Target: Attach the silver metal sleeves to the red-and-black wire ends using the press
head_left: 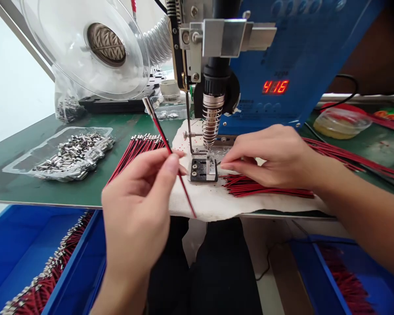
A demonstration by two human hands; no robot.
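The left hand (138, 214) pinches a thin red-black wire (166, 142), tilted, its metal tip up. The right hand (265, 155), fingers narrowed, pinches flat red wires (265, 189) on ribbed white cloth (213, 203). Its fingertips are beside a boxy black jig (202, 169) under the coiled iron (212, 116).

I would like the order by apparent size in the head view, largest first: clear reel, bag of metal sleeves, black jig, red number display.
1. clear reel
2. bag of metal sleeves
3. black jig and red number display: nearly alike; the display stands farther back, so I do not rank them.
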